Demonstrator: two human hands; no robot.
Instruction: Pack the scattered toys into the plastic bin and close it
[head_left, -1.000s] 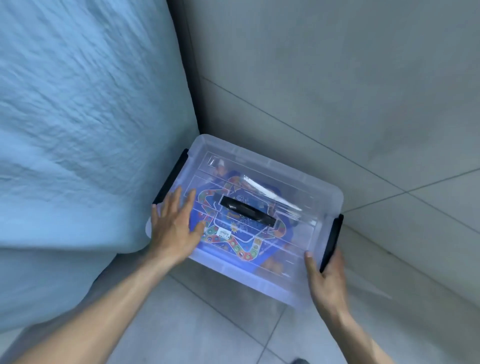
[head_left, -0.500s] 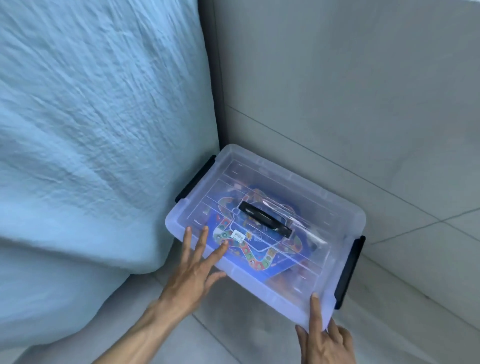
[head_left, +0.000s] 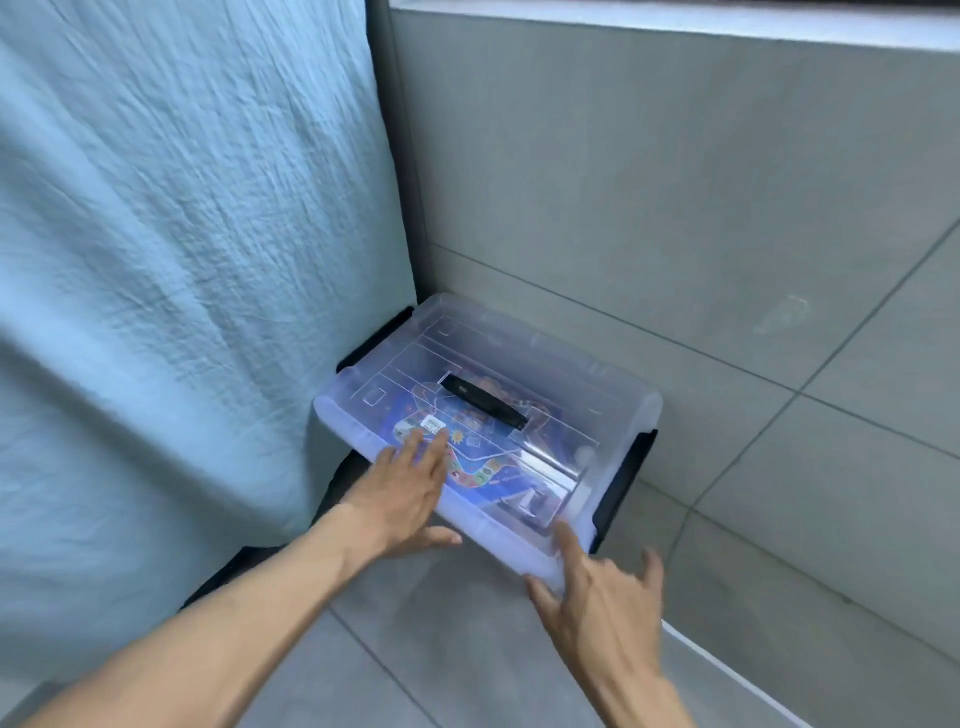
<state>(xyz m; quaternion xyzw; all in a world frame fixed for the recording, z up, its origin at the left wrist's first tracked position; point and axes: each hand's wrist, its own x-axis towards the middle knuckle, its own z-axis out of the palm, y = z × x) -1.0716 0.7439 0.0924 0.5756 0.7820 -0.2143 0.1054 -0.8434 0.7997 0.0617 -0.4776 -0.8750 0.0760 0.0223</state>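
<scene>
Left of the left hand (head_left: 402, 496) hangs a wrinkled pale blue bedsheet (head_left: 182, 260), draped down to the grey tiled floor (head_left: 519, 649). That hand is spread open, palm down, its fingers (head_left: 434, 449) flat on the lid of the clear plastic bin (head_left: 597, 379) near the bin's closest long edge, gripping nothing. The bin sits on the floor directly ahead of both hands, pushed into the corner between the sheet and the grey tiled wall (head_left: 649, 182). Its lid is on, with a black carry handle (head_left: 483, 401) just beyond the left fingertips, and colourful toy packaging (head_left: 483, 467) shows through the plastic. A black latch (head_left: 623, 483) sits on the bin's end just ahead of the right hand (head_left: 605, 605). This hand is open too, fingers loosely splayed, index finger touching the bin's near corner, holding nothing.
</scene>
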